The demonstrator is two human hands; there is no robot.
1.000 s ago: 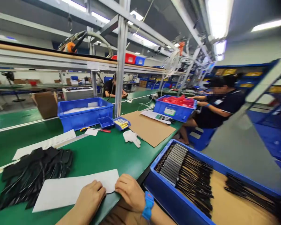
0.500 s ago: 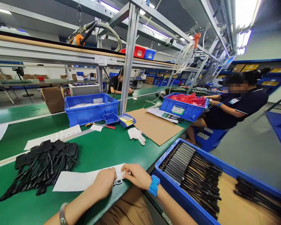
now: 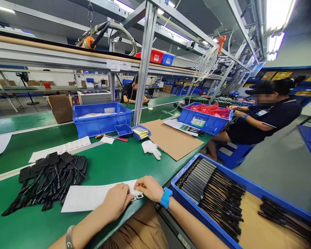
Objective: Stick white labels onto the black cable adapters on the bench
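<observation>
We have the white sheet (image 3: 85, 197) lying on the green bench (image 3: 103, 166) at its near edge, under both our hands; our left hand (image 3: 118, 199) curls over it, though we cannot tell whether those fingers grip or merely press, while our right hand (image 3: 150, 188) pinches its end between thumb and forefinger; between the hands a dark-edged frame (image 3: 139, 196) pokes out, and nothing looks fully parted from the sheet, so we judge this step only partway through; to the left lies a loose heap of black corded units (image 3: 54, 173); to the right the blue bin (image 3: 182, 202) holds neat rows of corded parts (image 3: 220, 197), with cardboard (image 3: 256, 221) bare between the bundles; which units are finished and which remain, we cannot tell.
</observation>
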